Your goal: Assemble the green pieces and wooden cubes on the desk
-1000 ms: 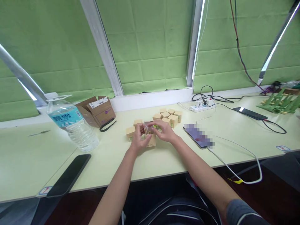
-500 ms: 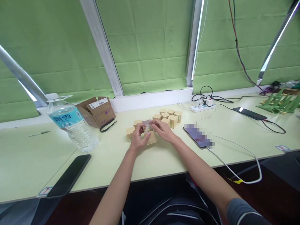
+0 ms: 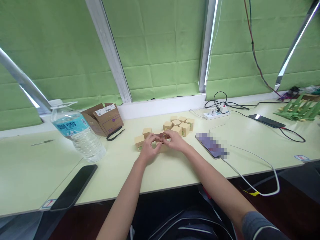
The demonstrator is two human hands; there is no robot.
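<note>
A small tan cardboard box [image 3: 163, 148] stands before me on the table, its top opened and largely covered by my fingers. My left hand [image 3: 150, 148] is closed around the box's left side, thumb at the front rim. Over the opening, my right hand [image 3: 174, 141] has its fingers pinched together near the left fingertips. What lies in that pinch is hidden, though a tiny yellow bit [image 3: 166, 129] shows just above the right fingers. Two similar boxes [image 3: 139, 141] sit left of my hands. Behind the right hand is a cluster of several more boxes [image 3: 184, 129].
To the left stand a big water bottle [image 3: 80, 133], an opened brown carton [image 3: 106, 121] and a dark phone [image 3: 75, 186]. A phone on a white cable [image 3: 210, 145] lies at right. Further back are a power strip [image 3: 215, 114], another phone [image 3: 266, 121] and green plastic parts [image 3: 297, 108].
The upright pale flap of the box no longer shows; a shaded brown one is visible behind my fingers. My right hand has moved in over the opening, close to the left fingertips.
</note>
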